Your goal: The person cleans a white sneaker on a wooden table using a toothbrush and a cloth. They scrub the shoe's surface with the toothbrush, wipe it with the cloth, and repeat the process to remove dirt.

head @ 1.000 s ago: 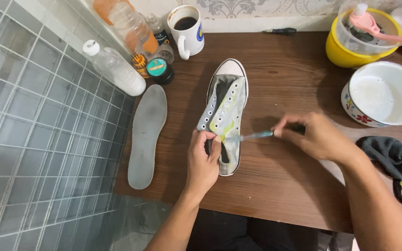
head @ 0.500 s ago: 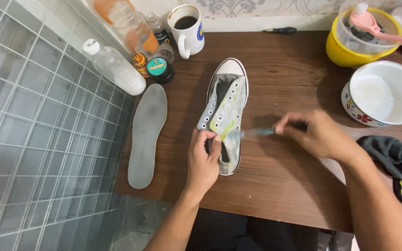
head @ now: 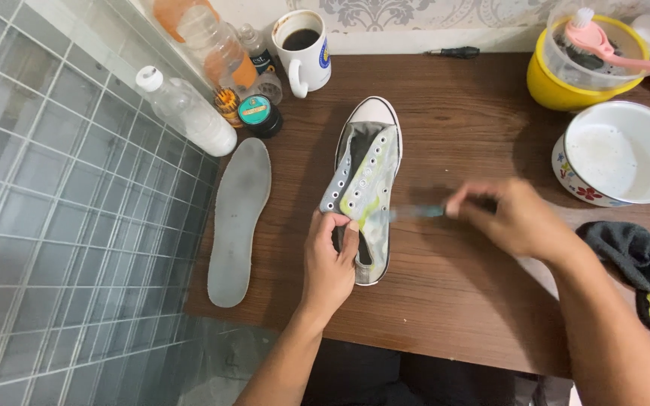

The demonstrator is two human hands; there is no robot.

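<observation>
Left hand (head: pixel 330 263) pinches the heel collar of a laceless canvas shoe (head: pixel 364 180) lying mid-table (head: pixel 445 301), toe at 12 o'clock. Right hand (head: pixel 509 218), at 3 o'clock, grips a slim brush (head: pixel 415 213), blurred. Flat grey insole (head: pixel 238 218) lies at 9 o'clock.

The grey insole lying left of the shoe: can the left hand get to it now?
Probably yes. The left hand grips the white canvas shoe, and only bare brown wooden table separates it from the grey insole.
</observation>
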